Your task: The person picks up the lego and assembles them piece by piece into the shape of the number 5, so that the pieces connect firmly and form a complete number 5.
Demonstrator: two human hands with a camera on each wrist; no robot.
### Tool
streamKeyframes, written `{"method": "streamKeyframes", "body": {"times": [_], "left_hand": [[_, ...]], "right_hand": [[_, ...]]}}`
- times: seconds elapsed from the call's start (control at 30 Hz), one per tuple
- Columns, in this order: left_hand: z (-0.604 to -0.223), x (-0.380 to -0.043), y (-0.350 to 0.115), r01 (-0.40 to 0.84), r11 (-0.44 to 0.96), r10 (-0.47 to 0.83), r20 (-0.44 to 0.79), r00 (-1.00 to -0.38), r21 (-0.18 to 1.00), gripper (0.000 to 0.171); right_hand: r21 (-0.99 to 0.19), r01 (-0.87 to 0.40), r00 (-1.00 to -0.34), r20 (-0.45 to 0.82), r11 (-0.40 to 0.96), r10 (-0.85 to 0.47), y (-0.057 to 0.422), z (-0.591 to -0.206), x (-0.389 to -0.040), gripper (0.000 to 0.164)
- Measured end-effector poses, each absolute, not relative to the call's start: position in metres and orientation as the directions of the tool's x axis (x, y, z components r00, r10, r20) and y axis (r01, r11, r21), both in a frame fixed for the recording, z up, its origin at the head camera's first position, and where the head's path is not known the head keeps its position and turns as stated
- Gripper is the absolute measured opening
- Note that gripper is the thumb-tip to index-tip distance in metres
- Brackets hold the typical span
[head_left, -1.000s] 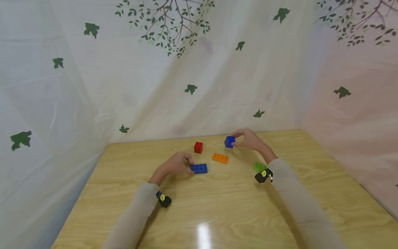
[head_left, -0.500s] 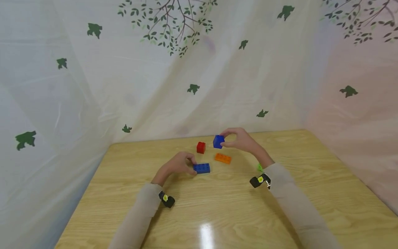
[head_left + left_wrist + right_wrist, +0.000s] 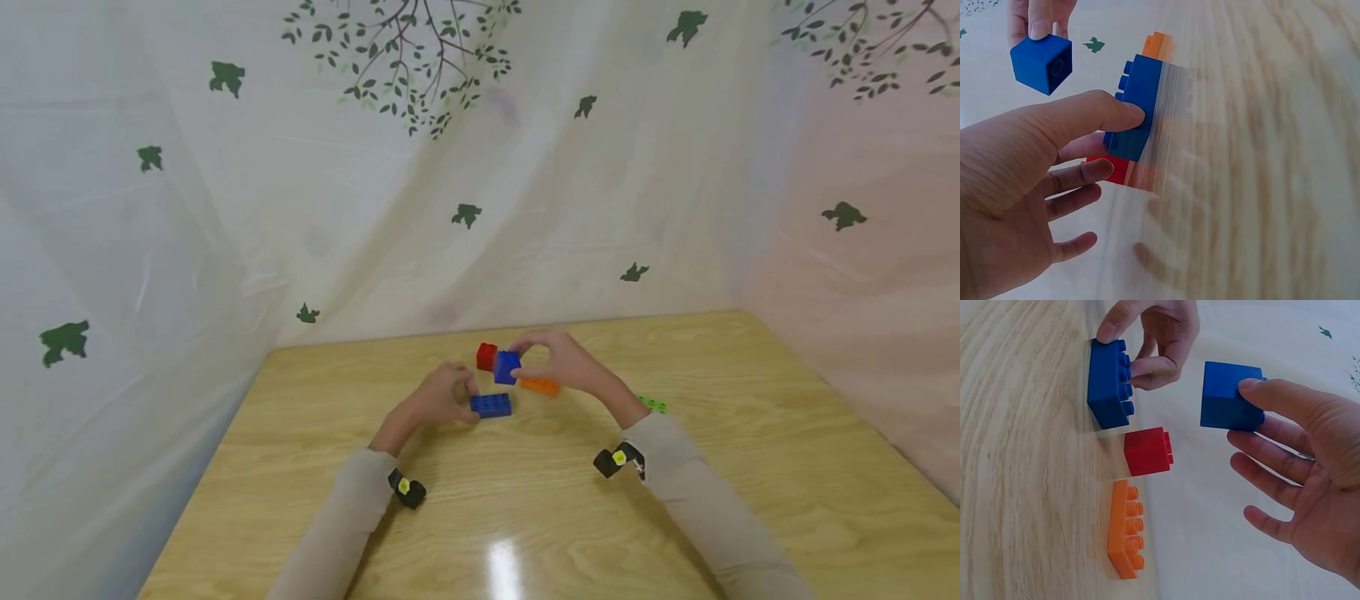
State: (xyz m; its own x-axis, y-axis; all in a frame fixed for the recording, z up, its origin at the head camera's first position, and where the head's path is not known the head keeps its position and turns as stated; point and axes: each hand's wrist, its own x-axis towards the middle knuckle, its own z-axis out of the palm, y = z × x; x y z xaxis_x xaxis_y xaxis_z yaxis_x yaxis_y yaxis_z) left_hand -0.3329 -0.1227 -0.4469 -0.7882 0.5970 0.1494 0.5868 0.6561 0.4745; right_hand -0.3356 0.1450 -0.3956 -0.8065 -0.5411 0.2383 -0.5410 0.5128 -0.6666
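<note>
At the table (image 3: 585,533), the right hand (image 3: 566,361) pinches a blue cube (image 3: 506,368), the left hand (image 3: 435,396) a longer brick (image 3: 492,407).

No text, label, brand or number can be read in any view; the left camera (image 3: 412,496) and the right camera (image 3: 606,463) each bear a yellow mark (image 3: 404,485), too small to tell whether anything is written there; on the bricks (image 3: 491,406), no lettering can be made out.
</note>
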Motion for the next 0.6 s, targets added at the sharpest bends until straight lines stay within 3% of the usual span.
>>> {"method": "streamKeyframes", "body": {"times": [0.6], "left_hand": [[-0.447, -0.331, -0.125, 0.587, 0.654, 0.594, 0.157, -0.789, 0.477, 0.026]], "right_hand": [[-0.628, -0.586, -0.764, 0.218, 0.512, -0.608, 0.131, -0.411, -0.336, 0.035]]}}
